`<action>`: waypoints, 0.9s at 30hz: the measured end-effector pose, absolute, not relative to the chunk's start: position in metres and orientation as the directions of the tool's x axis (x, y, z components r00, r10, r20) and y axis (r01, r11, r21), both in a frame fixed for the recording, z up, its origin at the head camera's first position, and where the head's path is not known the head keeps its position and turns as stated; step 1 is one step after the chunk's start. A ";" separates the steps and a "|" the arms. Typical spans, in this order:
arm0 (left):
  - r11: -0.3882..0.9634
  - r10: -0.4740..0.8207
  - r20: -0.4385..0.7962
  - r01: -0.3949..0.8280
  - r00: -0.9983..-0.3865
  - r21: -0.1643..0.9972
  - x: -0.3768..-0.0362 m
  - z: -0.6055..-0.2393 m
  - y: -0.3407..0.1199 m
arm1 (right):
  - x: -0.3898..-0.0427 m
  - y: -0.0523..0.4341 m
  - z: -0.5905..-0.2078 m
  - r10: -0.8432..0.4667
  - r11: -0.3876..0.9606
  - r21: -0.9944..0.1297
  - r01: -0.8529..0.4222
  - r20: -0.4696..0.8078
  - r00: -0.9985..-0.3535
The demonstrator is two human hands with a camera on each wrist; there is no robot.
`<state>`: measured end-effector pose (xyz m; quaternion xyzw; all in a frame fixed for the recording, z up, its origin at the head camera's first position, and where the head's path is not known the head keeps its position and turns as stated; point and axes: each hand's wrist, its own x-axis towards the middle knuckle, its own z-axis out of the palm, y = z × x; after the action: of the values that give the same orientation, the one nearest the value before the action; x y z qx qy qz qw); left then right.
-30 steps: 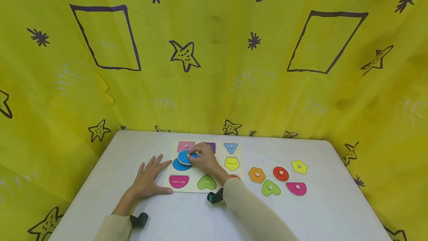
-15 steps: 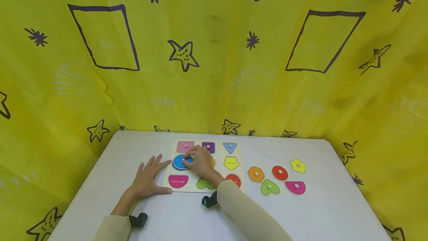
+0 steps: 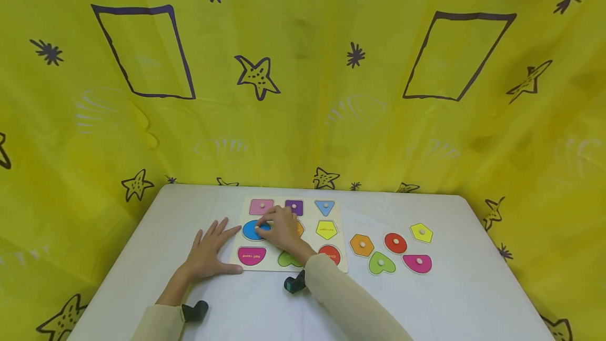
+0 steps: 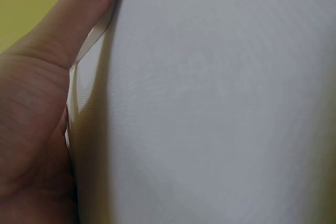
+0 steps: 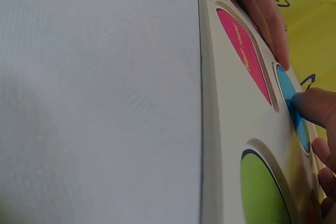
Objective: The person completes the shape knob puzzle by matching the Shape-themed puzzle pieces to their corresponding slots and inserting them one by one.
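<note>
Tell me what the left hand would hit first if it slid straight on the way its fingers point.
Probably the puzzle board: the left hand lies flat beside its left edge, fingers aimed up-right at the blue circle piece.

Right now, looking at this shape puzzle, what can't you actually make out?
- Blue oval piece, head view: the right hand covers its knob.
- Orange slot beside it: mostly under that hand, shape unclear.
- Slot labels on the puzzle board: too small to read.
- Left wrist view: only the left hand and the white table.
</note>
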<state>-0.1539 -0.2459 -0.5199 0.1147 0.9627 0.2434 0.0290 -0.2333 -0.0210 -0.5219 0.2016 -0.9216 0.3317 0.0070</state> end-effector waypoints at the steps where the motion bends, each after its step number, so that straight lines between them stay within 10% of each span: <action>1: 0.856 0.234 0.001 0.207 -0.972 0.474 -0.154 -0.520 -0.246 | -0.234 -0.021 -0.522 -0.368 0.699 -0.607 -0.378 0.148 -0.918; 27: 0.852 0.240 0.018 0.219 -0.971 0.475 -0.154 -0.522 -0.247 | -0.234 -0.019 -0.520 -0.380 0.697 -0.617 -0.365 0.115 -0.918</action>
<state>-0.1540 -0.2468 -0.5217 0.1194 0.9620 0.2445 0.0212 -0.2339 -0.0189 -0.5199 0.2023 -0.9210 0.3326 -0.0108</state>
